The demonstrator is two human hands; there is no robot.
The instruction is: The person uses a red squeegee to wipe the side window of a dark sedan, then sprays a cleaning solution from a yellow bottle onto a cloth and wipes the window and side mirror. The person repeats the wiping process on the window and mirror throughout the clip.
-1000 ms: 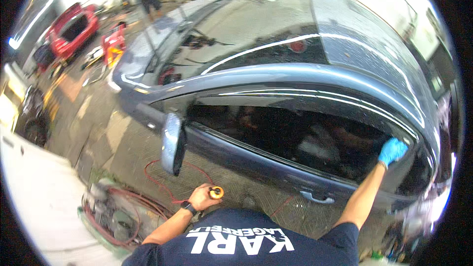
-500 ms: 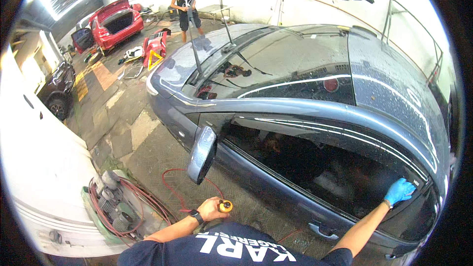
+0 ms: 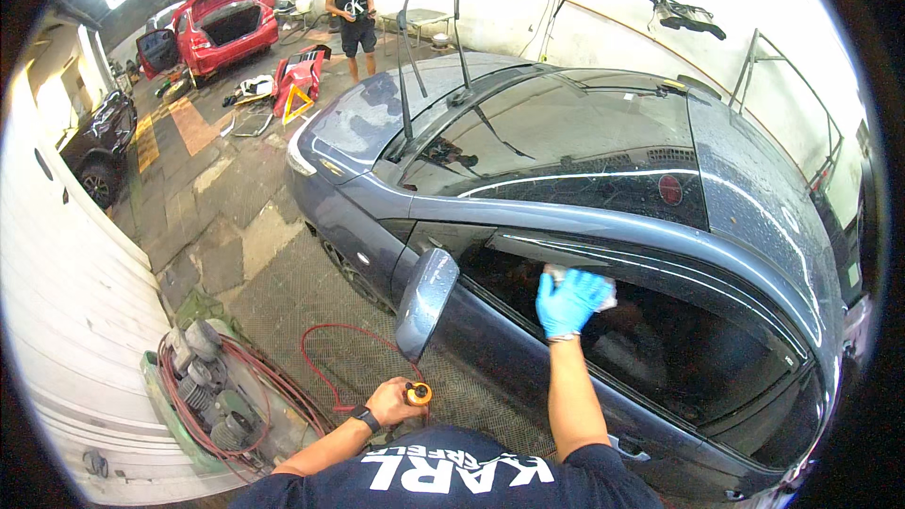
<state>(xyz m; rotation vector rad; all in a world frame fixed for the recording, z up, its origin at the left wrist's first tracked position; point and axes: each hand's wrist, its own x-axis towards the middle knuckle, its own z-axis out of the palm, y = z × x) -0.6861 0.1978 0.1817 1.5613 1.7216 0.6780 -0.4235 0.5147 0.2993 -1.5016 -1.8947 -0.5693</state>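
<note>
My left hand (image 3: pixel 388 402), bare with a dark watch at the wrist, is closed round a tool with a round orange-yellow end (image 3: pixel 418 394). Most of the tool is hidden by the fingers, so its kind does not show. My right hand (image 3: pixel 573 303), in a blue glove, presses a white cloth (image 3: pixel 610 298) against the dark side window (image 3: pixel 660 358) of a blue-grey car (image 3: pixel 368 212). The cloth's edges stick out beside the fingers. Left of that hand is the door mirror (image 3: pixel 429 292), and below it the door handle (image 3: pixel 630 451).
A red hose (image 3: pixel 304 351) loops over the floor by my left hand. An air compressor (image 3: pixel 212 382) stands at the lower left. Wiper arms (image 3: pixel 403 66) stand raised from the windscreen. Beyond the bonnet is a person (image 3: pixel 355 14), near a warning triangle (image 3: pixel 298 104) and a red car (image 3: pixel 222 28).
My right hand has moved forward along the window from its rear corner towards the mirror. The white cloth now shows under it. My left hand still holds the tool, and my view has shifted slightly.
</note>
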